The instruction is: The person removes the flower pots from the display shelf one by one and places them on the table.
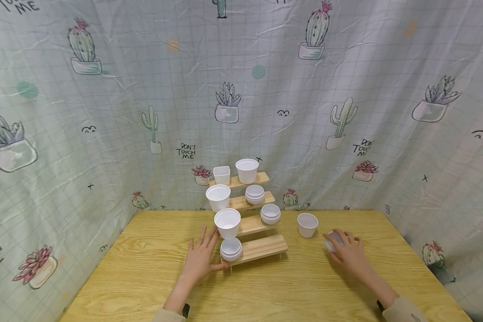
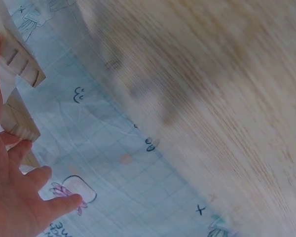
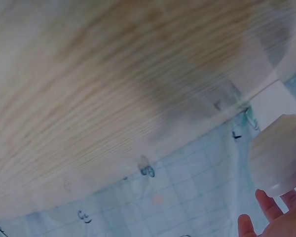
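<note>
My left hand lies at the left end of a stepped wooden stand, fingers spread and fairly straight. Its thumb reaches the lowest step by a small round white pot, and its fingertips are close to the taller white pot one step up. Over on the right, my right hand grips a white pot between thumb and fingers. That pot's smooth side shows in the right wrist view, with fingertips against it. Just left of it, another white pot stands on the table.
Higher steps carry more white pots: a square one, a tapered one and round ones such as the rimmed pot. Behind the wooden table hangs a cactus-print curtain, which also closes both sides.
</note>
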The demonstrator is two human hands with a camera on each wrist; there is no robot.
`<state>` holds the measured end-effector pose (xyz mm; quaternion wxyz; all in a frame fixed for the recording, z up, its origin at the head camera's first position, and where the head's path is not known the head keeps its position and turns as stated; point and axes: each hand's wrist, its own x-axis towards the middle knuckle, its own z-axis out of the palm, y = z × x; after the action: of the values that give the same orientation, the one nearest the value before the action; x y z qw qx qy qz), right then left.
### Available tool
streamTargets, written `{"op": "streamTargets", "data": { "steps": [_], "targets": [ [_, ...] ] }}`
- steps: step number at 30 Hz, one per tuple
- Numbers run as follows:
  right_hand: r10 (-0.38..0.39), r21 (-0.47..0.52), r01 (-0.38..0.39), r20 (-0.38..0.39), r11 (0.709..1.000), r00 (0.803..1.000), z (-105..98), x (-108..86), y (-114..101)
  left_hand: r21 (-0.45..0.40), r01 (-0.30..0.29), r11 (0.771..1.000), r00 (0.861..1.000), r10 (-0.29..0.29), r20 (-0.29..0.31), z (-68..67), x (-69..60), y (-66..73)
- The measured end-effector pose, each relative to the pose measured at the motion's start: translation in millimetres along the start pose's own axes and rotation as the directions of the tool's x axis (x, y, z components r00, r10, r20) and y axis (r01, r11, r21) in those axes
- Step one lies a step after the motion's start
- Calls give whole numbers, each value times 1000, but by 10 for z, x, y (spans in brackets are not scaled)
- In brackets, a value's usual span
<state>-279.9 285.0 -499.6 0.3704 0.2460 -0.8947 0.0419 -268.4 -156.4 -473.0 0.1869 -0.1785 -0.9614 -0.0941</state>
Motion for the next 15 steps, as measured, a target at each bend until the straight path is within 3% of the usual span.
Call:
{"op": "streamTargets", "data": {
  "steps": [8, 15],
  "targets": [
    [6, -36, -8, -44, 999, 999, 53, 12, 134, -5, -6, 1000, 1000, 6, -5, -4, -4, 20],
    [37, -40, -37, 6, 998, 999, 75, 80, 202, -15, -7, 1000, 1000, 7, -17, -1, -1, 20]
  ]
}}
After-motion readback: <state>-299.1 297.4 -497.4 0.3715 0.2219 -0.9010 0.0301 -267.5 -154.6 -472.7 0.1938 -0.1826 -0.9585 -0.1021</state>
